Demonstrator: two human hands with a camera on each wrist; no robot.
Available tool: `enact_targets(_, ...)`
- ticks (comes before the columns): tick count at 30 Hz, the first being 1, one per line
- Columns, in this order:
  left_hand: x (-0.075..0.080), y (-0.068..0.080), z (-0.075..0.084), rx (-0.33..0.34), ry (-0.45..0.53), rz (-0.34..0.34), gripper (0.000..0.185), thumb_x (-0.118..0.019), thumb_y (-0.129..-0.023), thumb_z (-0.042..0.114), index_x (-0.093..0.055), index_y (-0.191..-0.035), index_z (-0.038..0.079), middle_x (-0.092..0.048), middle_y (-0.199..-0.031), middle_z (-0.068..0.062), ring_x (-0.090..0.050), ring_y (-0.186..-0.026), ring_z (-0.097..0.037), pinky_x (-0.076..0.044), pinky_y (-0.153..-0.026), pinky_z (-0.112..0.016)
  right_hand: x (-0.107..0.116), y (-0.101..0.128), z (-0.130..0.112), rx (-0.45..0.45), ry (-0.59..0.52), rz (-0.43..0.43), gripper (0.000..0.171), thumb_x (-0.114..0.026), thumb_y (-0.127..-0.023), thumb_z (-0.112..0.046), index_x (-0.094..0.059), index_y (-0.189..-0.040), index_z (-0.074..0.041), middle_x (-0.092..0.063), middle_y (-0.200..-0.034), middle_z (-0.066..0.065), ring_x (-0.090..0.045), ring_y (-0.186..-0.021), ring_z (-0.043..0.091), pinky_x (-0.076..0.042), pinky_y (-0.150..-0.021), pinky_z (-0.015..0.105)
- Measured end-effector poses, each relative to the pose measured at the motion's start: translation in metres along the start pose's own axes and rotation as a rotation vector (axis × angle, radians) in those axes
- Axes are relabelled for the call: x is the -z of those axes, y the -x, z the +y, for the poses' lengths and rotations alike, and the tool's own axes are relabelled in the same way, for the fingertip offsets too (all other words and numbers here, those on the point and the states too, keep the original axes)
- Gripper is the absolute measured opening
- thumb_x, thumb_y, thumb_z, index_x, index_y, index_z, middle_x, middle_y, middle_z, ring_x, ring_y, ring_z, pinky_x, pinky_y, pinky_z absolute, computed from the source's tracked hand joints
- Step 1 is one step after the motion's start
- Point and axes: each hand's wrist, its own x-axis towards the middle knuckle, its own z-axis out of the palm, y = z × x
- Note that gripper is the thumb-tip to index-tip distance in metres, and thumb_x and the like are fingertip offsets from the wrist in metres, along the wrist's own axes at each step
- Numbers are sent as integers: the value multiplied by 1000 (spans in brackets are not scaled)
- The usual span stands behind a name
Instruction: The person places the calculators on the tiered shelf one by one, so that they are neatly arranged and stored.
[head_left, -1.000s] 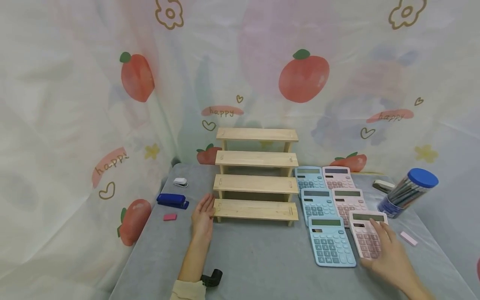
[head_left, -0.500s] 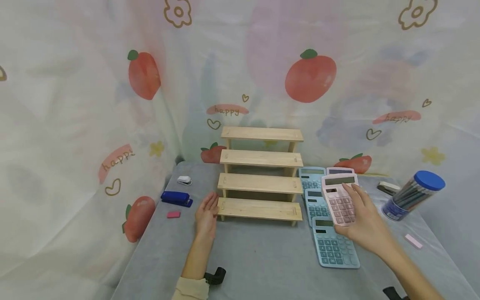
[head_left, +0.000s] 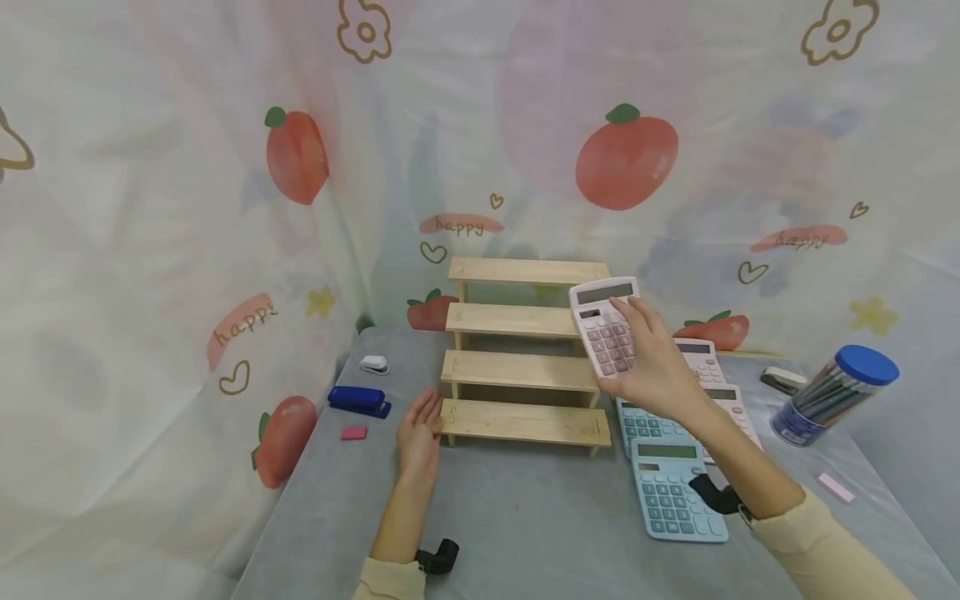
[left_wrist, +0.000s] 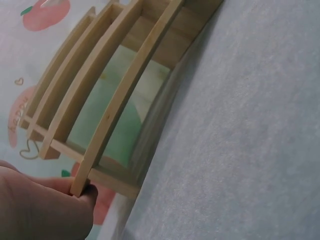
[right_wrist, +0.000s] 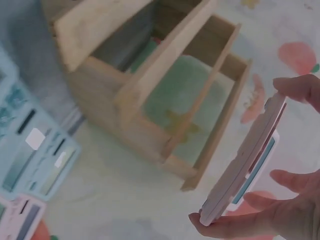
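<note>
A pink calculator [head_left: 606, 329] is in my right hand [head_left: 651, 367], held by its edges between thumb and fingers. It is raised off the table and overlaps the right end of the upper tiers in the head view. The right wrist view catches this calculator [right_wrist: 245, 160] nearly edge-on, apart from the wood. My left hand [head_left: 418, 442] is at the left end of the four-tier wooden display stand [head_left: 525, 419]. In the left wrist view its thumb and fingers [left_wrist: 42, 200] pinch the end of the lowest board.
Right of the stand lie several blue calculators [head_left: 678, 500] and pink calculators [head_left: 701, 358], partly behind the right arm. Beyond them are a blue-lidded pen tub [head_left: 832, 396], a dark and white stapler-like item [head_left: 782, 380] and a pale pink eraser [head_left: 836, 488]. On the left are a blue stapler [head_left: 358, 401], a white item [head_left: 374, 364] and a pink eraser [head_left: 353, 432].
My right hand has lifted the nearest pink calculator from the table and carried it up and left to the stand's upper tiers. The left hand stays at the lowest board.
</note>
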Motion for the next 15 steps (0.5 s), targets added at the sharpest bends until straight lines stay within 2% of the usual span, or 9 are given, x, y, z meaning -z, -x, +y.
enact_targets(4, 1, -1, 1, 5, -7, 20, 65, -40, -91, -26, -41, -153, -8, -45, -156, -28, -42, -149, -35, -33, -121, -47, -7, -32, -20, 30, -20, -6, 118, -93, -66, -16, -28, -164, -13, -23, -166, 25, -40, -139, 52, -48, -96, 70)
enact_targets(8, 1, -2, 1, 0, -27, 32, 65, -42, -90, -26, -45, -152, -6, -48, -155, -26, -44, -147, -34, -38, -117, -44, -17, -64, -40, 38, -13, -5, 118, -94, -64, -19, -31, -163, -11, -25, -165, 25, -42, -139, 49, -45, -102, 68)
enact_targets(11, 1, -2, 0, -6, -37, 32, 66, -42, -89, -26, -45, -152, -7, -48, -154, -27, -45, -146, -35, -42, -111, -38, -27, -86, -55, 16, -27, -18, 118, -95, -62, -21, -33, -162, -11, -25, -165, 23, -42, -138, 49, -45, -105, 66)
enact_targets(15, 1, -1, -1, -2, -32, 25, 67, -41, -89, -26, -42, -153, -8, -48, -155, -28, -44, -147, -35, -44, -107, -35, -44, -111, -70, -20, -48, -36, 116, -95, -62, -23, -35, -161, -12, -24, -166, 20, -43, -134, 49, -47, -101, 64)
